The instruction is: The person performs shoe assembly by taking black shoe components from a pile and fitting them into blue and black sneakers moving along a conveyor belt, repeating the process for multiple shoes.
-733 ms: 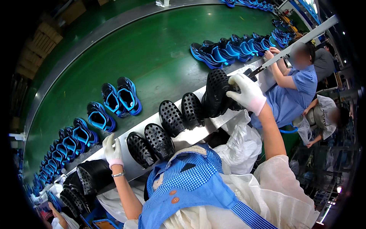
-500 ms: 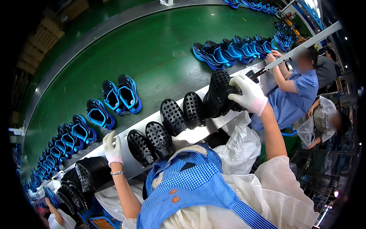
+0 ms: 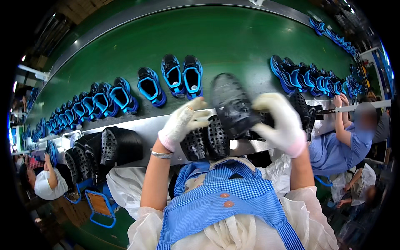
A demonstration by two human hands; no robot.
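Observation:
My right hand (image 3: 280, 123), in a white glove with a pink cuff, grips a black perforated shoe-shaped form (image 3: 230, 102) by its near end. The form is lifted above the metal ledge, toe pointing away, and slightly blurred. My left hand (image 3: 182, 124), also gloved, is open with fingers spread, to the left of the lifted form and not holding it. Below it, a pair of black perforated forms (image 3: 193, 144) stands on the ledge (image 3: 155, 140). More perforated forms (image 3: 298, 105) show behind my right hand, partly hidden by it.
Black-and-blue sneakers (image 3: 182, 77) stand on the green surface (image 3: 233, 41) beyond the ledge, with long rows left and right. Several black forms (image 3: 125, 146) are stacked at left. A co-worker (image 3: 339, 141) sits at right; another person (image 3: 50, 179) is far left. A blue-framed stool (image 3: 101, 204) stands below.
The view has turned, shifting the scene rightward. My right hand has lifted the black form and brought it inward. My left hand has come closer to it from the ledge's left part.

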